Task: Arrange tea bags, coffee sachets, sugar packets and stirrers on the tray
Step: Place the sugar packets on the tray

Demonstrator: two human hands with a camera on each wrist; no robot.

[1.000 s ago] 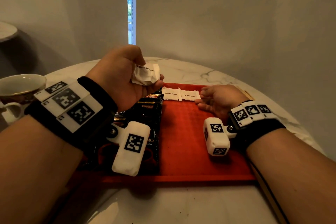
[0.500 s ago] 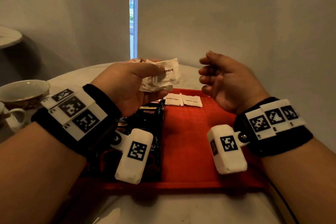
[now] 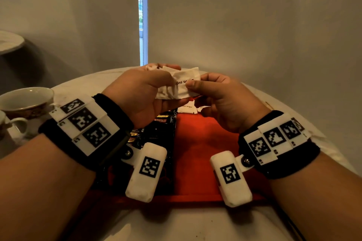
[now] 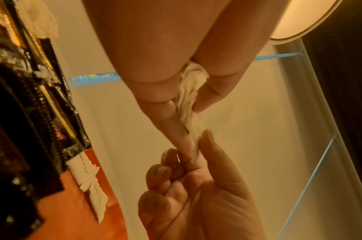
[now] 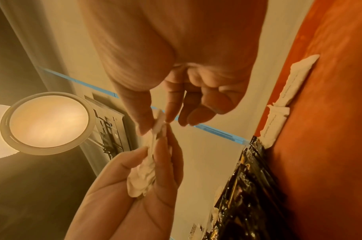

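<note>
Your left hand point(image 3: 141, 92) grips a crumpled bunch of white sugar packets point(image 3: 176, 86), fingers curled round it, held up above the far edge of the red tray point(image 3: 203, 152). Your right hand point(image 3: 221, 100) pinches the right end of the top packet between thumb and index finger; the other fingers curl loosely. In the right wrist view the pinch point(image 5: 158, 123) is clear, with the wad of packets point(image 5: 143, 180) sitting in the left palm. 2 more sugar packets point(image 5: 284, 99) lie flat, end to end, along the tray's far edge. Black coffee sachets point(image 3: 156, 133) cover the tray's left part, just beside those 2 packets. A cup point(image 3: 25, 101) stands on the white surface point(image 3: 188, 225) left of the tray. Something thin lies on the surface right of the tray, possibly stirrers, too hidden to tell.
</note>
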